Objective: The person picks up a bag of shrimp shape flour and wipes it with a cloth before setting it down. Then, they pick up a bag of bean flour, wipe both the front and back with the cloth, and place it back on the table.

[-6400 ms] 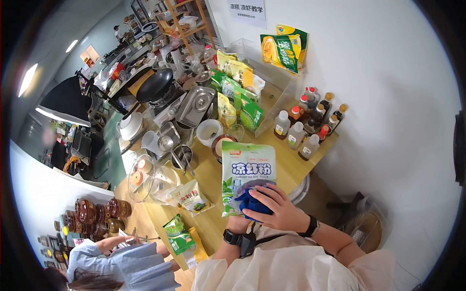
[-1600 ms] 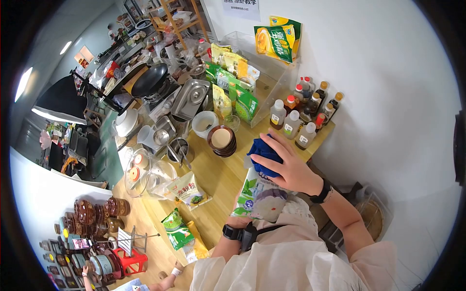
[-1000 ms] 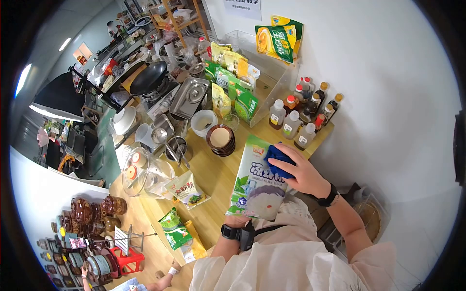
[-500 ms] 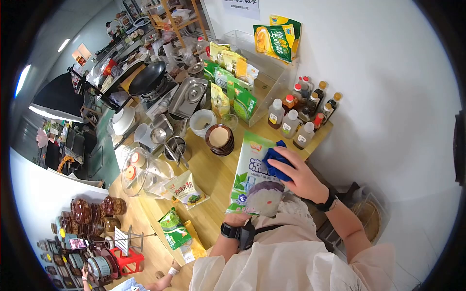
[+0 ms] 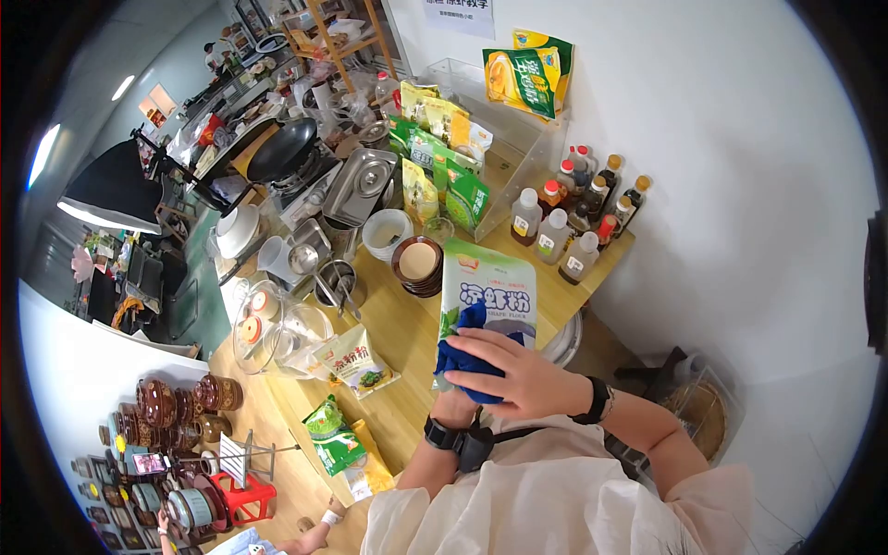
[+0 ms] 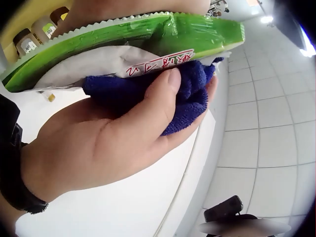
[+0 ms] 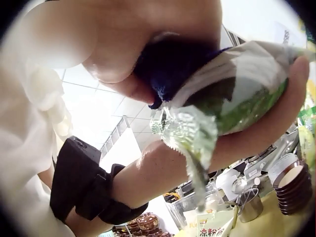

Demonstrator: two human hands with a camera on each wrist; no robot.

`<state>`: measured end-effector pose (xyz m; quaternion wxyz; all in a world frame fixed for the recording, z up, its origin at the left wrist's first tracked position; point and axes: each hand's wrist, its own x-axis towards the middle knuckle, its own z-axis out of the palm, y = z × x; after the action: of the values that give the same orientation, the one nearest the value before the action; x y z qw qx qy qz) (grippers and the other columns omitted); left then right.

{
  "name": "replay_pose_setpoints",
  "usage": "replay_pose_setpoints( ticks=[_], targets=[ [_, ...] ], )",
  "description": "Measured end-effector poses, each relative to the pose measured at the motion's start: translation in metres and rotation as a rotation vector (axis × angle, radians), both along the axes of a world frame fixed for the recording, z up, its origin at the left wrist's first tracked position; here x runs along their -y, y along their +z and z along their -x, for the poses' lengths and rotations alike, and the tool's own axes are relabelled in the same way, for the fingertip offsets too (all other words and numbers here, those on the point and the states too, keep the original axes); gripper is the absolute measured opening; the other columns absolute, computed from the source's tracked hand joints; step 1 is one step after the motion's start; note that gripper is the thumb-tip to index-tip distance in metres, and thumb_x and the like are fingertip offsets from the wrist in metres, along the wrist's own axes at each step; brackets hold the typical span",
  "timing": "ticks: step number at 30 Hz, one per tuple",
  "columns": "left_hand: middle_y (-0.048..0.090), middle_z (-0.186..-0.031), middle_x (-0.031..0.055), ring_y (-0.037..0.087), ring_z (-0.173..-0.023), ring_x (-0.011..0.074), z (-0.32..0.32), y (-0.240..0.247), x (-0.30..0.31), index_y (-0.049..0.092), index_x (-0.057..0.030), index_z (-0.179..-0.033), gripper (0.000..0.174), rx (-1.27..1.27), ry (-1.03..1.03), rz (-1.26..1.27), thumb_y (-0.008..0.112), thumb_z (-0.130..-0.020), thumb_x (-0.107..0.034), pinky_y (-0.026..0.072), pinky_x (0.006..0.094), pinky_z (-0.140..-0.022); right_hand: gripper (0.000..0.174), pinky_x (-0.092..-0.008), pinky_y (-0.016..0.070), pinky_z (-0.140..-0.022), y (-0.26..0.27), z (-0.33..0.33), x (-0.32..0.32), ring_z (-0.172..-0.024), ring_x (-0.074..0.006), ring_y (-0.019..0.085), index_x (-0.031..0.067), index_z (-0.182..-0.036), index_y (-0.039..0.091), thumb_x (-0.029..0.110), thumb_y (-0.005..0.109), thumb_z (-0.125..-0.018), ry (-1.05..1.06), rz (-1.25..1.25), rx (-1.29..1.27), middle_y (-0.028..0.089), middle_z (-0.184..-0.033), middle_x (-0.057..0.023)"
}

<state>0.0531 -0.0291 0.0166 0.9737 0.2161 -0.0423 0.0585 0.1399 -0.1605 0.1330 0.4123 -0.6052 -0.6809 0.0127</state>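
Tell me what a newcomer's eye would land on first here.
Probably the blue cloth, which the right hand holds against the printed face of the pale green bag near the head view's centre. Then perhaps the bottles to the bag's upper right, and the black wok at upper left.

A cloth (image 5: 452, 359) is lying against the held packet (image 5: 492, 271); on the worktop (image 5: 402, 324), stacked bowls (image 5: 417, 265) are sitting left of it, bottles (image 5: 553, 236) standing right and behind.
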Motion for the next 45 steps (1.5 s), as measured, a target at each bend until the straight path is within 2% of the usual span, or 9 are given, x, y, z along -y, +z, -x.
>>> replay_pose_setpoints(
  ticks=[8, 17, 25, 28, 30, 36, 39, 41, 45],
  targets=[
    [0.036, -0.145, 0.0107, 0.041, -0.13, 0.0236, 0.0, 0.001, 0.002, 0.024, -0.0089, -0.144, 0.049, -0.054, 0.002, -0.051, 0.04, -0.101, -0.026, 0.038, 0.0395, -0.107, 0.042, -0.0454, 0.0382, -0.104, -0.003, 0.01, 0.004, -0.13, -0.0347, 0.04, 0.0171, -0.122, 0.06, 0.021, 0.067, -0.081, 0.04, 0.019, 0.155, 0.041, -0.142, -0.0131],
    [0.033, -0.147, 0.0105, 0.039, -0.132, 0.0237, -0.003, 0.002, 0.003, 0.023, -0.0093, -0.146, 0.051, -0.074, 0.019, -0.083, 0.041, -0.1, -0.026, 0.0361, 0.0397, -0.109, 0.039, -0.0524, 0.0239, -0.11, 0.001, -0.004, 0.004, -0.135, -0.0327, 0.035, 0.025, -0.119, 0.063, 0.026, 0.065, -0.081, -0.033, 0.048, 0.199, 0.042, -0.142, -0.0102],
    [0.031, -0.148, 0.0104, 0.037, -0.133, 0.0237, -0.006, 0.018, 0.004, 0.021, -0.0097, -0.147, 0.053, -0.121, 0.063, -0.164, 0.041, -0.1, -0.025, 0.0345, 0.0399, -0.11, 0.041, -0.0492, 0.0262, -0.111, -0.005, -0.022, 0.0, -0.134, -0.034, 0.036, 0.0191, -0.123, 0.061, 0.021, 0.067, -0.083, -0.081, 0.023, 0.06, 0.042, -0.141, -0.014],
    [0.022, -0.152, 0.0103, 0.026, -0.139, 0.0254, -0.004, 0.03, 0.006, 0.016, -0.0106, -0.148, 0.059, -0.259, 0.033, -0.244, 0.036, -0.1, -0.04, 0.0214, 0.0416, -0.116, 0.038, -0.0483, 0.0303, -0.109, -0.004, -0.03, 0.0, -0.132, -0.035, 0.038, 0.0168, -0.122, 0.061, 0.022, 0.065, -0.085, -0.154, 0.006, 0.103, 0.044, -0.137, -0.0154],
    [0.028, -0.15, 0.0106, 0.032, -0.135, 0.0249, -0.003, -0.005, 0.0, 0.021, -0.01, -0.146, 0.058, -0.165, 0.123, -0.929, 0.04, -0.098, -0.038, 0.0277, 0.0408, -0.113, 0.043, -0.0485, 0.032, -0.108, -0.007, -0.036, 0.001, -0.131, -0.0357, 0.038, 0.0154, -0.125, 0.058, 0.018, 0.068, -0.083, -0.174, -0.008, 0.064, 0.043, -0.138, -0.0153],
    [0.037, -0.145, 0.0111, 0.04, -0.13, 0.025, 0.003, -0.03, -0.009, 0.029, -0.0096, -0.142, 0.055, -0.193, -0.025, -0.314, 0.042, -0.097, -0.038, 0.032, 0.0396, -0.11, 0.049, -0.0482, 0.0363, -0.104, -0.015, -0.05, 0.002, -0.129, -0.0362, 0.04, 0.0144, -0.127, 0.055, 0.015, 0.07, -0.08, -0.3, -0.054, 0.025, 0.043, -0.137, -0.0153],
    [0.052, -0.13, 0.014, 0.052, -0.117, 0.0221, 0.004, -0.009, -0.004, 0.041, -0.0049, -0.134, 0.043, -0.2, -0.082, 0.196, 0.053, -0.093, -0.011, 0.044, 0.0388, -0.101, 0.048, -0.0471, 0.0361, -0.105, -0.017, -0.055, 0.006, -0.129, -0.0364, 0.04, 0.0129, -0.127, 0.054, 0.012, 0.069, -0.082, -0.332, -0.063, -0.048, 0.043, -0.137, -0.0155],
    [0.052, -0.129, 0.014, 0.052, -0.117, 0.022, 0.004, -0.001, -0.002, 0.041, -0.0048, -0.134, 0.043, -0.194, -0.089, 0.24, 0.053, -0.093, -0.01, 0.0442, 0.0386, -0.1, 0.047, -0.0458, 0.0357, -0.106, -0.017, -0.055, 0.008, -0.129, -0.0366, 0.039, 0.0119, -0.127, 0.054, 0.01, 0.068, -0.082, -0.327, -0.061, -0.082, 0.042, -0.137, -0.0161],
    [0.053, -0.129, 0.0138, 0.053, -0.116, 0.0219, 0.005, -0.001, 0.003, 0.042, -0.0046, -0.133, 0.043, -0.194, -0.071, -0.01, 0.054, -0.092, -0.01, 0.0447, 0.0383, -0.1, 0.047, -0.045, 0.0357, -0.106, -0.011, -0.051, 0.01, -0.129, -0.0356, 0.04, 0.0112, -0.127, 0.053, 0.01, 0.068, -0.082, -0.282, -0.059, -0.056, 0.043, -0.137, -0.0158]
  ],
)
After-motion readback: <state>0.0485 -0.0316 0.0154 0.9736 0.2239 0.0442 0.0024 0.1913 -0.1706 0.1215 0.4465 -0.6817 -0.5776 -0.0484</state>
